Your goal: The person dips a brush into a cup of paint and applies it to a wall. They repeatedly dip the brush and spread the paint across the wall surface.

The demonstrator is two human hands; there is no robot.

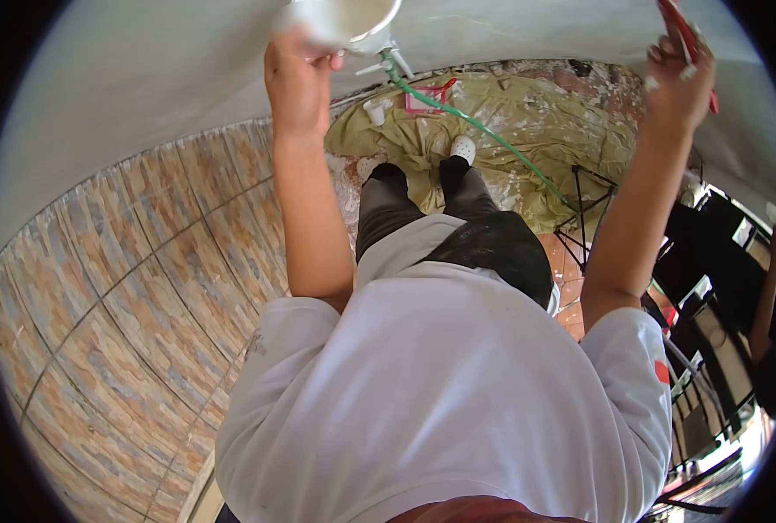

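Note:
My left hand is raised at the top, fingers curled at a round white tub, whose near side is lost in a white blur. Right behind the tub, a white tap on the wall has a green hose running down from it. Up at the right, my right hand has its fingers closed round a slim red tool; I cannot tell its exact kind. White smears mark these fingers. The tool lies close to the pale wall.
An olive cloth spattered white covers the floor at the wall's foot. On it lie a red-rimmed tray and a white cup. A black stand is at right, beyond which a person's arm shows. Stone-patterned tiles fill the left.

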